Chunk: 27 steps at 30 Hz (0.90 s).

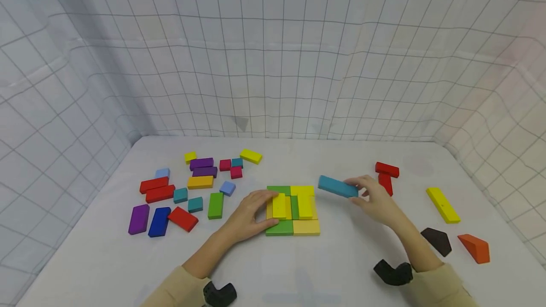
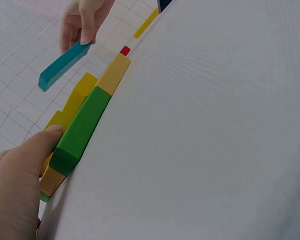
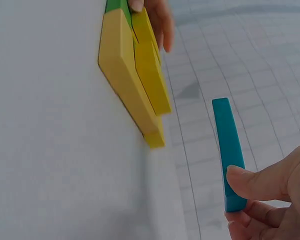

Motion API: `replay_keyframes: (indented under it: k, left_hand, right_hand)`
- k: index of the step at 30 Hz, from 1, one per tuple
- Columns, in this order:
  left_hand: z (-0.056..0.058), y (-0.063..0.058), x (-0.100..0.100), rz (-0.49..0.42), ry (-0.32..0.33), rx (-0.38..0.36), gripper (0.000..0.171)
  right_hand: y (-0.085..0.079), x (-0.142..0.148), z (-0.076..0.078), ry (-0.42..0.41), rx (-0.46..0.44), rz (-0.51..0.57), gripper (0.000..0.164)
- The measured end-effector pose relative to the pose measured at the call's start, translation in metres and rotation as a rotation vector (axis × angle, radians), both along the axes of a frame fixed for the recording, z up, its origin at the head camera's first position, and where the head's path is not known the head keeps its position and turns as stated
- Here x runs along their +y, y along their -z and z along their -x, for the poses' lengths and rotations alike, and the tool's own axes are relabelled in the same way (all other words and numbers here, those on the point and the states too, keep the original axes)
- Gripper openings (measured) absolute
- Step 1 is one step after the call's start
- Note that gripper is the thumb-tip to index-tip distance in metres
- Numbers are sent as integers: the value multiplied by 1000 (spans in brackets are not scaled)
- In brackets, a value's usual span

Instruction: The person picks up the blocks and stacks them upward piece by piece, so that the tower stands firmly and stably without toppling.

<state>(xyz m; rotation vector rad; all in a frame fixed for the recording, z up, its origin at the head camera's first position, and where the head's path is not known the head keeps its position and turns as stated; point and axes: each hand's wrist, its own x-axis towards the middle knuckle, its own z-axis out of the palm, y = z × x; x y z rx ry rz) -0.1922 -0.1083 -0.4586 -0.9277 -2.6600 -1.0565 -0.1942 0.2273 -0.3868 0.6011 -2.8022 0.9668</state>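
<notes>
In the middle of the table lies a flat block arrangement of green blocks point(image 1: 279, 228), tan blocks point(image 1: 306, 227) and yellow blocks. Two upper yellow blocks stand upright side by side on it. My left hand point(image 1: 251, 214) holds the left yellow block point(image 1: 279, 206) by its ends, thumb at the near end, fingers at the far end. The right yellow block point(image 1: 304, 206) is untouched. My right hand point(image 1: 375, 200) pinches one end of a long teal block point(image 1: 337, 186), thumb against fingers. The right wrist view shows this teal block point(image 3: 227, 135) raised beside the arrangement.
Left of the arrangement lie several loose blocks, among them a purple block point(image 1: 139, 219), a blue block point(image 1: 159, 221) and a green block point(image 1: 215, 205). To the right are red blocks point(image 1: 386, 169), a yellow block point(image 1: 443, 205), a dark block point(image 1: 437, 240) and an orange wedge point(image 1: 475, 248).
</notes>
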Motion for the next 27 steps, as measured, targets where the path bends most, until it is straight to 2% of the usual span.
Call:
replay_keyframes:
  k: [5, 11, 19, 27]
  left_hand:
    - [-1, 0, 0, -13, -6, -8, 71]
    - [-1, 1, -1, -34, -10, -30, 81]
    - [-1, -2, 0, -45, -18, -71, 83]
    - [-1, -3, 0, -32, -3, -81, 75]
  right_hand:
    - [4, -42, 7, -134, -35, 12, 38]
    - [6, -69, 15, -249, -72, 6, 35]
    - [11, -81, 20, -289, -116, 3, 33]
    - [13, -84, 20, -282, -152, 18, 35]
